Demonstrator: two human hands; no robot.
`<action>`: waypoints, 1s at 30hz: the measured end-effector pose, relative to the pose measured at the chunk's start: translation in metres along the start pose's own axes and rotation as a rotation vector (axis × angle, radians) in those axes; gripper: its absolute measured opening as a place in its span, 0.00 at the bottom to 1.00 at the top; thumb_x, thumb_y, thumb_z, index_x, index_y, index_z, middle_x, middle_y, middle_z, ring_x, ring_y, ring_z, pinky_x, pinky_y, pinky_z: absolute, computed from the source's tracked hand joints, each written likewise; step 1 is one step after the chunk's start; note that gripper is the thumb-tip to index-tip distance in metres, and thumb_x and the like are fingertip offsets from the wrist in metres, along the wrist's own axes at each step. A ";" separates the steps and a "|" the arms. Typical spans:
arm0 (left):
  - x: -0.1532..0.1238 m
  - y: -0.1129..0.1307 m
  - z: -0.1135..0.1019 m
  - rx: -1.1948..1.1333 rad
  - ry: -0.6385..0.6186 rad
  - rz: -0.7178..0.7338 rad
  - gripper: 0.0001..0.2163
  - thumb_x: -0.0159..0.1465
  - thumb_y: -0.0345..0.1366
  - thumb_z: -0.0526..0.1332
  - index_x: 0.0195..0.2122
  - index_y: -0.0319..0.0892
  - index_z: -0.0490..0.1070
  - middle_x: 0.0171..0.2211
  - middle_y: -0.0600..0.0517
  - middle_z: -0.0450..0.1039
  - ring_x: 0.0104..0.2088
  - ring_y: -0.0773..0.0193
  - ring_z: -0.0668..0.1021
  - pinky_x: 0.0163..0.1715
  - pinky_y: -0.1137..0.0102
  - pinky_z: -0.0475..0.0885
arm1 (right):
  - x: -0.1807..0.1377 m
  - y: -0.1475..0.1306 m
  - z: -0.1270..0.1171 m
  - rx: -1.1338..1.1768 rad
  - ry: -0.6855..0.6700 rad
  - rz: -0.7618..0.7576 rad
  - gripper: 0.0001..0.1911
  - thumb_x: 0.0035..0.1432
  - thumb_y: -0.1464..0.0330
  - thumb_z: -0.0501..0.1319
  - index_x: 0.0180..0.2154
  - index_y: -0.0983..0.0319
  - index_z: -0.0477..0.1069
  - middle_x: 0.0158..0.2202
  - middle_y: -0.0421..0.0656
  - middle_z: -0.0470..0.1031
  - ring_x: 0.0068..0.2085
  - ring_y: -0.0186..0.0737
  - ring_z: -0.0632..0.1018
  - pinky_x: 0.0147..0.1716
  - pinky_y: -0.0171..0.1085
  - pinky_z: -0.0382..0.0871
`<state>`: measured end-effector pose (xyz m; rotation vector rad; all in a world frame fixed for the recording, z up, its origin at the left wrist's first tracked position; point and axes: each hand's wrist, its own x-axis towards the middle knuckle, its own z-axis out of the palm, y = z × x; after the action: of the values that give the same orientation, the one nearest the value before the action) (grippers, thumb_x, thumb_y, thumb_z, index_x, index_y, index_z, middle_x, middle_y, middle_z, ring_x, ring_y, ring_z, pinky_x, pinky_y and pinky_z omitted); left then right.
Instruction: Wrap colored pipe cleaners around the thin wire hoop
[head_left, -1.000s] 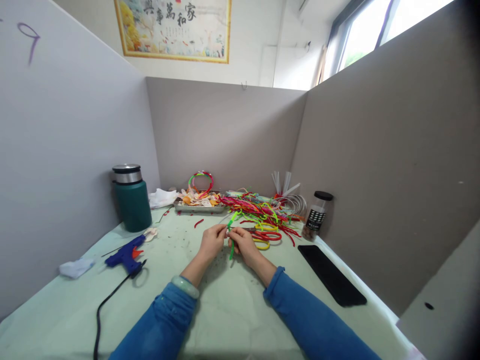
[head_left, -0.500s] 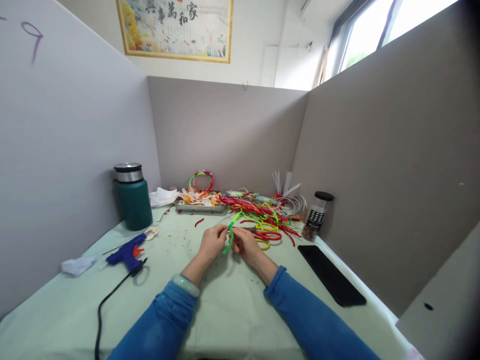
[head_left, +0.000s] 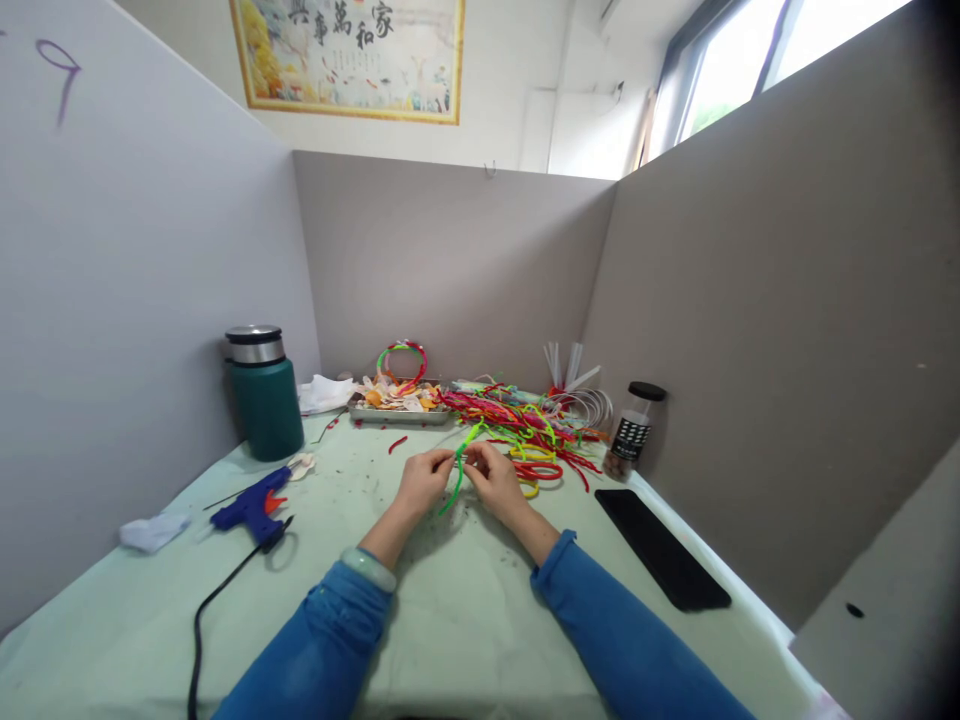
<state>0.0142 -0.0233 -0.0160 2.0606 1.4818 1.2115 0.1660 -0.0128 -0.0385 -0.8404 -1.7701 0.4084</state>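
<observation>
Between my two hands, above the middle of the table, is a bright green pipe cleaner (head_left: 458, 484), bent, with one end pointing up and the other hanging down. My left hand (head_left: 425, 480) pinches it from the left between thumb and fingertips. From the right, my right hand (head_left: 495, 483) closes its fingertips at the same spot; the exact contact is too small to make out. Just behind my right hand lie red-handled scissors (head_left: 541, 471) and yellow-handled scissors (head_left: 531, 490). Beyond them spreads a heap of red, yellow and green pipe cleaners (head_left: 501, 410).
A blue glue gun (head_left: 255, 508) with a black cord and a green flask (head_left: 267, 408) are on the left. At the back, a metal tray (head_left: 401, 417) holds scraps beside a colourful hoop (head_left: 424, 362). A jar (head_left: 634, 432) and a black phone-like slab (head_left: 663, 550) lie right.
My right hand has shifted up slightly and its fingers have moved at the pipe cleaner. The pipe cleaner's lower end now swings further left and down. My left hand has barely moved.
</observation>
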 end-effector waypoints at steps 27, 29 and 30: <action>-0.004 -0.002 0.003 0.201 -0.129 0.161 0.13 0.59 0.32 0.53 0.31 0.42 0.78 0.29 0.51 0.77 0.28 0.67 0.73 0.29 0.75 0.61 | 0.002 0.000 0.000 -0.092 0.047 -0.016 0.06 0.54 0.68 0.60 0.26 0.61 0.68 0.26 0.39 0.68 0.29 0.36 0.68 0.28 0.33 0.59; -0.005 -0.002 0.003 0.197 -0.137 0.142 0.12 0.58 0.34 0.54 0.32 0.43 0.78 0.30 0.51 0.77 0.28 0.67 0.73 0.29 0.75 0.61 | 0.002 0.000 0.000 -0.075 0.043 -0.003 0.07 0.54 0.68 0.59 0.25 0.61 0.68 0.25 0.39 0.68 0.29 0.36 0.69 0.28 0.33 0.60; -0.005 -0.001 0.003 0.186 -0.136 0.124 0.11 0.58 0.36 0.55 0.33 0.43 0.78 0.30 0.51 0.77 0.29 0.67 0.73 0.29 0.75 0.61 | 0.002 0.000 0.001 -0.067 0.041 -0.003 0.07 0.55 0.68 0.59 0.25 0.62 0.69 0.25 0.40 0.68 0.29 0.36 0.69 0.28 0.33 0.60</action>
<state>0.0154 -0.0269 -0.0209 2.3372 1.4707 0.9851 0.1650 -0.0114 -0.0372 -0.8868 -1.7548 0.3292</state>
